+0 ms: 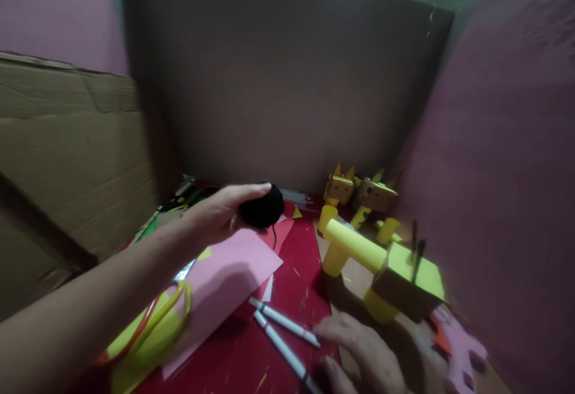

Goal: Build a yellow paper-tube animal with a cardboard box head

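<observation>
My left hand (224, 205) reaches out over the paper, its fingers closed around a ball of black yarn (264, 207). A loose strand dangles from the ball's underside. Low in the view, my right hand (366, 349) is slightly blurred, with its thumb and forefinger apart and nothing between them. Its fingertips are close to two white marker pens (287, 323) on the red tabletop (300, 268); whether they touch is unclear. Beneath my left hand lies a sheet of pink paper (233, 280). Scissors with yellow and orange handles (168, 319) rest left of it, below my forearm.
At the right stands a yellow paper-and-cardboard animal figure (359, 245) with a box body. Two similar figures with box heads (340, 189) stand farther back. A pink plastic object (460, 346) lies at lower right. Cardboard (67, 160) and a grey panel (287, 82) enclose the space.
</observation>
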`<state>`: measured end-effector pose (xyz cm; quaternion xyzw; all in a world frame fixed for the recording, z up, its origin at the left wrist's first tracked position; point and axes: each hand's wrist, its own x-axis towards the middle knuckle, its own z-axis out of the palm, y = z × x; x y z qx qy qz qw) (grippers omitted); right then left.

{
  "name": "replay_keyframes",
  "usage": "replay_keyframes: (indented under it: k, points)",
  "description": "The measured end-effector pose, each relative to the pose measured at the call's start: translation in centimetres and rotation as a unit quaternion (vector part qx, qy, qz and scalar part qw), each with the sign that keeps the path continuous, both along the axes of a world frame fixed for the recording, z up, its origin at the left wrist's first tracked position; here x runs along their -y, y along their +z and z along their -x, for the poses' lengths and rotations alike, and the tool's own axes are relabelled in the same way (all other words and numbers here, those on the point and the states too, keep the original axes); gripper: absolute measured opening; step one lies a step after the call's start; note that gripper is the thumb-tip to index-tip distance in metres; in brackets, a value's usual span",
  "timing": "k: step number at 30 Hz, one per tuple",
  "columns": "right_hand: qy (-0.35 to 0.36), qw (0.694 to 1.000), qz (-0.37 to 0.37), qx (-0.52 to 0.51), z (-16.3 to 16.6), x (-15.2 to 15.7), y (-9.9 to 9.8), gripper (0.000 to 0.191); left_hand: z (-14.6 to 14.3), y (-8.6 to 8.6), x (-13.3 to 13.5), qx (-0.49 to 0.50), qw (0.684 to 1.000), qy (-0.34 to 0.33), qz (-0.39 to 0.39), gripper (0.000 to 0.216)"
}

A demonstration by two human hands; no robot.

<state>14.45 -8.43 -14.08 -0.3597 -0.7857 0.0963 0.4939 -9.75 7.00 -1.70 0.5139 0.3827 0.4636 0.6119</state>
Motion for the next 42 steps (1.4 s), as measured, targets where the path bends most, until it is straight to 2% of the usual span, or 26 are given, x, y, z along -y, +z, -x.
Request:
replay_keyframes:
  k: [3, 7, 8, 11, 12, 14, 17, 19, 23, 27, 30, 32, 36, 39, 42]
  points:
    - [0.065, 0.995, 0.062, -0.047, -0.1, 0.2, 1.2, 0.05, -1.3, -0.8, 3.7, -0.028, 0.994, -0.1, 0.017, 0.04]
    - [0.084, 0.97, 0.154, -0.166, 0.2, 0.1, 2.1, 0.071, -2.9, -2.0, 7.2, -0.091, 0.984, -0.154, 0.014, 0.041]
    - [0.104, 0.957, 0.19, -0.195, 0.3, 0.0, 2.3, 0.078, -3.3, -2.3, 7.7, -0.11, 0.981, -0.161, 0.014, 0.044]
    - [0.165, 0.89, 0.318, -0.282, 0.3, -0.3, 2.6, 0.087, -4.6, -3.8, 8.9, -0.148, 0.971, -0.186, 0.019, 0.054]
    - [0.186, 0.869, 0.357, -0.287, 0.2, -0.4, 2.8, 0.086, -5.0, -4.4, 9.1, -0.146, 0.97, -0.194, 0.024, 0.056]
    - [0.213, 0.849, 0.398, -0.274, 0.0, -0.6, 3.0, 0.077, -5.9, -5.5, 9.6, -0.12, 0.973, -0.193, 0.04, 0.058]
    - [0.193, 0.86, 0.387, -0.27, -0.2, -0.8, 3.0, 0.062, -6.6, -6.9, 10.1, -0.034, 0.986, -0.151, 0.062, 0.052]
    - [0.159, 0.867, 0.371, -0.292, -0.2, -0.8, 2.9, 0.057, -6.6, -7.6, 10.2, 0.024, 0.985, -0.152, 0.075, 0.051]
    - [0.105, 0.868, 0.347, -0.339, 0.1, -0.6, 2.8, 0.053, -5.4, -9.1, 9.9, 0.03, 0.964, -0.235, 0.12, 0.06]
    - [0.044, 0.893, 0.322, -0.311, 0.4, -0.4, 3.0, 0.058, -4.6, -9.9, 9.8, -0.036, 0.922, -0.349, 0.164, 0.035]
    - [-0.004, 0.921, 0.297, -0.253, 0.5, -0.4, 2.8, 0.064, -4.7, -9.4, 10.3, -0.092, 0.9, -0.386, 0.178, 0.026]
    - [-0.024, 0.931, 0.289, -0.222, 0.3, -0.5, 2.7, 0.063, -4.5, -8.6, 10.6, -0.128, 0.895, -0.396, 0.158, 0.024]
    - [-0.008, 0.926, 0.31, -0.217, 0.2, -0.6, 2.8, 0.058, -2.7, -6.8, 10.0, -0.133, 0.917, -0.368, 0.076, 0.021]
    - [0.003, 0.917, 0.323, -0.236, 0.2, -0.6, 3.1, 0.057, -1.3, -5.9, 9.3, -0.092, 0.936, -0.33, 0.074, 0.025]
    - [0.002, 0.91, 0.326, -0.257, 0.3, -0.6, 3.1, 0.055, -1.6, -5.7, 9.3, -0.133, 0.943, -0.298, 0.066, 0.025]
